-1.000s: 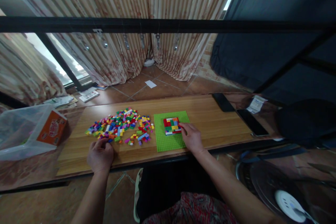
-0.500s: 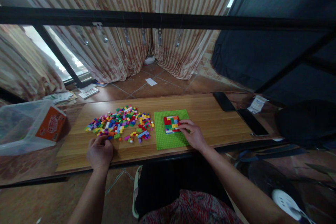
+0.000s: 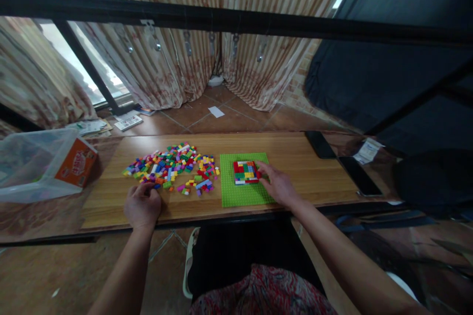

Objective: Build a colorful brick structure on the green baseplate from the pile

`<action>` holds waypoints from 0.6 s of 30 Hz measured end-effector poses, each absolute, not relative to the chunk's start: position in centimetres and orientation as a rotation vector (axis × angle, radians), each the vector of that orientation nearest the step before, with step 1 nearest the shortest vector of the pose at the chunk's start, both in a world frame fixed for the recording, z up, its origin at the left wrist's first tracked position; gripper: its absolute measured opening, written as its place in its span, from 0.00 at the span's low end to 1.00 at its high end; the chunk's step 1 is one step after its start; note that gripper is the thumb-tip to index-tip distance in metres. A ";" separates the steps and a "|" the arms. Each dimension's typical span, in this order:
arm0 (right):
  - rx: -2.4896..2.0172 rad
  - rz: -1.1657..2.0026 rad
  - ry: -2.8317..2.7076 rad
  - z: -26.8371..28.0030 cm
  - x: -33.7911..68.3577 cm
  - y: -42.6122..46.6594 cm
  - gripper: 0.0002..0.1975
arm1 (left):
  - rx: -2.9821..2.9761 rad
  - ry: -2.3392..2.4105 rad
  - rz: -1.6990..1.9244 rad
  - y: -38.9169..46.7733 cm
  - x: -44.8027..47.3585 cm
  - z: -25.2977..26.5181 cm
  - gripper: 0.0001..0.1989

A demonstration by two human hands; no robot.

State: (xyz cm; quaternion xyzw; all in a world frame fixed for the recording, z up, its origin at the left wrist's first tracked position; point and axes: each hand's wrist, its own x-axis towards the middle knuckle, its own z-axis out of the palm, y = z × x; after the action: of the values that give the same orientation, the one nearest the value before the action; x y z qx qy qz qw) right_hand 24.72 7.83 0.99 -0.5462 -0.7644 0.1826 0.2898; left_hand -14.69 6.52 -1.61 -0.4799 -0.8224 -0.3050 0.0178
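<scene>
A small block of toy bricks in red, green, yellow, white and blue sits on the green baseplate. My right hand is at the block's right side, its thumb and fingers apart and touching or close to that edge. No loose brick can be made out in it. My left hand rests near the table's front edge with its fingers curled in. Its fingertips are beside the near left part of a loose pile of coloured bricks. Whatever those fingers may hold is hidden.
The wooden table carries two dark phones at its right end, with a white packet beyond them. Left of the table stands a clear plastic bin with an orange label. A dark bar crosses above the far side.
My right hand has gone from a pinch over the block's right part to spread fingers at its right edge. My left hand stays by the pile. The view has shifted slightly.
</scene>
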 end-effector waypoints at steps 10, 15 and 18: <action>-1.376 0.613 -2.009 1.3 24.2 8.1 0.35 | -1.478 -2.593 -0.945 6.3 -14.3 -1.0 0.13; -1.387 0.689 -1.898 0.8 24.3 8.0 0.35 | -1.475 -2.602 -0.937 6.4 -14.3 -1.0 0.13; -1.395 0.704 -1.883 0.8 24.4 8.1 0.35 | -1.471 -2.603 -0.933 6.4 -14.3 -1.1 0.13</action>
State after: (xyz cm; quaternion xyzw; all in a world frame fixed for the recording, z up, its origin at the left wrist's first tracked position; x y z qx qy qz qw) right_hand 24.38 8.06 0.81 -0.5361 -0.7235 0.2705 0.3406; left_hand -14.27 6.41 -1.05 -0.4695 -0.8311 -0.2981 0.0048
